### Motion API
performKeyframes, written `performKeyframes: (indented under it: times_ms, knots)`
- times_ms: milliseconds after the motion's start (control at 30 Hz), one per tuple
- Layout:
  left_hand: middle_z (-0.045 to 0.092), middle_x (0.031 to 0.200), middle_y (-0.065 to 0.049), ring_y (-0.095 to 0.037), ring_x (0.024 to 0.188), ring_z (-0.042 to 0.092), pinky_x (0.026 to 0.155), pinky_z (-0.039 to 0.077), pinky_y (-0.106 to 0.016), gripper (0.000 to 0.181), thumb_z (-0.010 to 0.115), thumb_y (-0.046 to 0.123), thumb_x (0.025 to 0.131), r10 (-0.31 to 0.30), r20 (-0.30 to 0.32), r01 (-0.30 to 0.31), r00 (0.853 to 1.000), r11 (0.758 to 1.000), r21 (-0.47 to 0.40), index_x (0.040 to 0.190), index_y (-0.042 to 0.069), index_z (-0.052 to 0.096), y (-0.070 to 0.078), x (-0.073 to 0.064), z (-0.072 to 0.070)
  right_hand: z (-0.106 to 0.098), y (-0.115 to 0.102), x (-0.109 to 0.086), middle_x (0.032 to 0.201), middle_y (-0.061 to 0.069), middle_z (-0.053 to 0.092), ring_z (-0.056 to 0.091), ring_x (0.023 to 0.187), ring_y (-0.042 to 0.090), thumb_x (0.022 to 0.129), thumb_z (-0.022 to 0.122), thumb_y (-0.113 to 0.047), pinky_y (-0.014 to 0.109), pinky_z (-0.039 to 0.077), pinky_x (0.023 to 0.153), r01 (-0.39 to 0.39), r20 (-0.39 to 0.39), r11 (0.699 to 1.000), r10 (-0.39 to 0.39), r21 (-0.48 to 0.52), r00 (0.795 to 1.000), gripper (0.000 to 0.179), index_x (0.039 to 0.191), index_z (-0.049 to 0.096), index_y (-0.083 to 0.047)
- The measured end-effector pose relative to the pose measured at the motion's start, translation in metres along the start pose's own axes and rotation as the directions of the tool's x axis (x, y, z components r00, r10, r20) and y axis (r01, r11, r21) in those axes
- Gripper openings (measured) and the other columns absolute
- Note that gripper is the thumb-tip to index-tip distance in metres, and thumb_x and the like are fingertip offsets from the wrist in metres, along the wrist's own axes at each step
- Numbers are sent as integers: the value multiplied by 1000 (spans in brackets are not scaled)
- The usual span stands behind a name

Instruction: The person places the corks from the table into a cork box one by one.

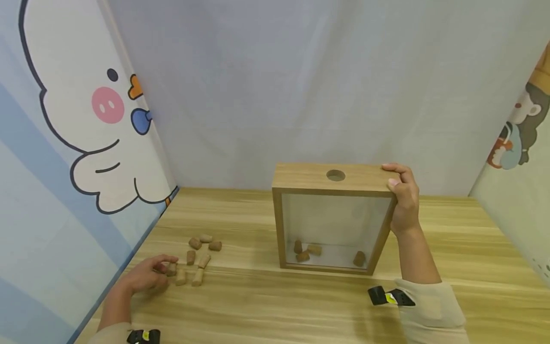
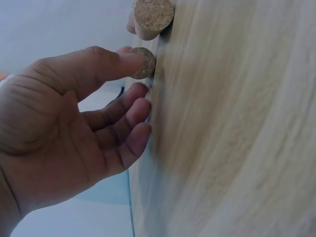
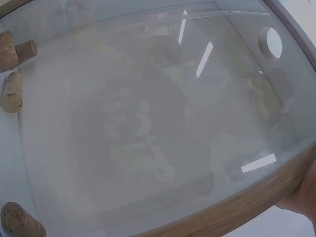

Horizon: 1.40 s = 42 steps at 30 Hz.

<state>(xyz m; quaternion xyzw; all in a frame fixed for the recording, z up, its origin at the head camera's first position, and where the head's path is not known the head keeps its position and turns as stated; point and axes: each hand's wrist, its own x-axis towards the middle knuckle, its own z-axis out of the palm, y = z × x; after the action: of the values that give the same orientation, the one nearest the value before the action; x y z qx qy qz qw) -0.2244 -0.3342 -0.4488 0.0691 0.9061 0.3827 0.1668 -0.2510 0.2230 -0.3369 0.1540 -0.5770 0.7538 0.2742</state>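
Observation:
My left hand (image 1: 146, 275) is low over the table at the left, pinching a cork stopper (image 2: 144, 63) between thumb and index finger; the other fingers curl loosely. More corks (image 1: 204, 261) lie loose just beyond it, some dark, some pale. With thumb and fingers, my right hand (image 1: 405, 200) grips the top right corner of an upright wooden box (image 1: 301, 177) with a clear front. A round hole (image 1: 335, 175) opens in the box's top. Several corks rest on the box floor, among them a dark cork (image 1: 359, 258) at the right and a pale cork (image 1: 314, 249).
The wood-grain table (image 1: 249, 310) extends under everything. Behind it hangs a pale curtain (image 1: 240, 95). A cartoon-printed panel (image 1: 56, 200) borders the left side, and another printed panel (image 1: 528, 205) stands at the right.

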Motion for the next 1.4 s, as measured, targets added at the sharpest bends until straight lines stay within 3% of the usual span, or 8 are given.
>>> performKeyframes:
  times_ms: [233,367,600,767,933,1200,1400]
  knots:
    - [54,103,-17,-29,93,52,69,47,-38,40,70,12,83,-21,-100,21,995,1000,5,117,-3,56,-4,7,3,-1,1,1,106,11,46,41,93,26,83,40,-16,42,29,77,7,6,1000,-7,5,1000,31,104,62,-12]
    - [56,103,-17,-31,94,53,71,47,-39,35,67,7,83,-21,-116,20,993,1000,-6,114,-5,57,-5,7,5,-1,1,1,106,11,46,41,93,26,83,39,-16,41,29,76,3,4,1000,-3,0,1000,31,104,62,-12]
    - [57,103,-15,-29,94,53,73,46,-38,30,62,6,85,-27,-115,22,993,999,-43,113,-5,57,0,-5,3,0,1,0,106,10,46,41,93,25,82,39,-16,41,31,76,-28,20,1000,28,-5,999,31,104,61,-15]
    - [51,110,-19,-29,96,50,71,47,-38,44,60,9,88,11,-99,-25,995,990,-141,128,-6,47,17,-4,6,-3,-1,0,105,11,46,41,92,25,82,39,-16,41,31,75,-17,6,1000,17,-5,1000,31,104,61,-15]
    - [47,124,-23,-34,108,47,79,47,-40,46,61,12,90,59,-108,-72,992,990,-121,130,-7,47,40,-2,11,-4,0,1,104,11,46,42,90,24,82,40,-16,38,34,73,-20,5,1000,20,-11,1000,30,104,61,-14]
    - [55,110,-16,-25,92,55,73,50,-41,45,65,14,88,130,-186,-161,974,974,-163,127,-6,50,75,0,22,-2,0,0,106,10,46,41,93,25,82,39,-16,41,31,75,-18,16,1000,18,-7,1000,31,104,61,-14]
    - [58,105,-13,-25,91,56,73,50,-35,48,70,21,85,183,-207,-222,961,958,-182,122,-4,54,95,11,38,-4,0,0,106,11,47,42,92,25,83,40,-17,40,32,75,-21,-1,999,21,-28,1000,31,106,61,-14]
